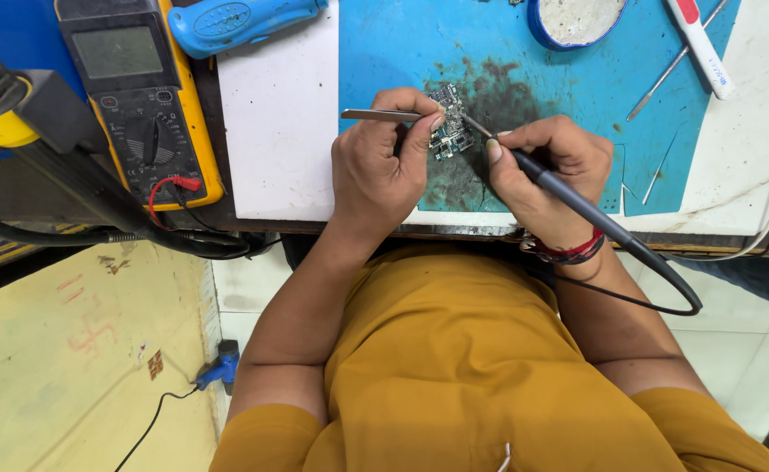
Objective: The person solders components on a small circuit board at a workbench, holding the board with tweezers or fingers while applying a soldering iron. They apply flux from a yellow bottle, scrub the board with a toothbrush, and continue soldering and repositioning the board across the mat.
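While we look down from the head camera, our left hand is curled into a loose fist at the front edge of the stained blue work mat, fingers closed round a pair of slim metal tweezers that lie across the top of the knuckles and run towards the small dark circuit board. That board lies on the blackened patch of the mat, just beyond our left thumb and forefinger, and the thumb tip appears to press against its near edge. Whether the tweezer tips actually pinch the board we cannot tell, since the fingers hide them.

Our right hand is closed in a pen grip on a black soldering iron, thumb and forefinger pinching the barrel close to its fine metal tip, which slants up and left and meets the board's right side. So the board sits between the two hands, touching or nearly touching both tools. A black cable loops from the iron's rear past the red thread bands on our right wrist.

To the left stand a yellow and black digital multimeter and a blue-handled tool. Farther back sit a round blue dish, a white and red pen-shaped tool and a thin metal probe.
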